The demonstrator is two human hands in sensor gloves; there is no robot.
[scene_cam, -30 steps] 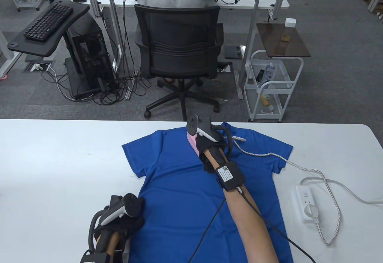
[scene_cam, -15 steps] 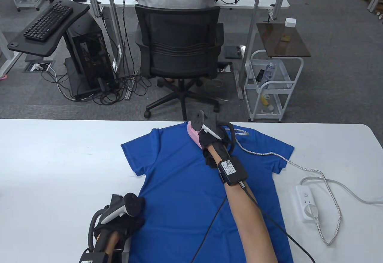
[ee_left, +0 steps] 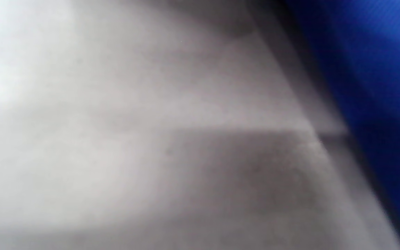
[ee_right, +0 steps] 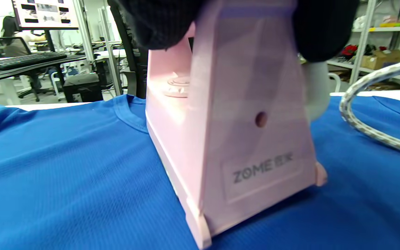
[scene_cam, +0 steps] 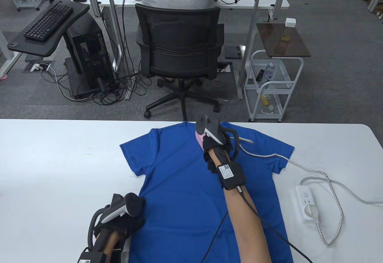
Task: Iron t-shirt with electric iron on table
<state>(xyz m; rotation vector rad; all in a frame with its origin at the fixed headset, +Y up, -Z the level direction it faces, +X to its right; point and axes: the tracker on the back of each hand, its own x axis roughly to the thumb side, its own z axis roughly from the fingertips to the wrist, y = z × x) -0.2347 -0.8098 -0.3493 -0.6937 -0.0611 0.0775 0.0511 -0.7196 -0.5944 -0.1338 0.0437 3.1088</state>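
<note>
Pink iron (ee_right: 234,132) on blue t-shirt (scene_cam: 179,185) — tabletop (scene_cam: 59,161).
Right hand (scene_cam: 217,147) grips the iron's handle near the collar; left hand (scene_cam: 125,222) rests on the shirt's near-left edge — its fingers' state cannot be told.

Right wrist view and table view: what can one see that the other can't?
Only the right wrist view shows the ZOME label on the back of the pink iron. Only the table view shows the left hand at the shirt's lower edge and the white power strip. Both show the blue t-shirt and the iron's braided cord.
</note>
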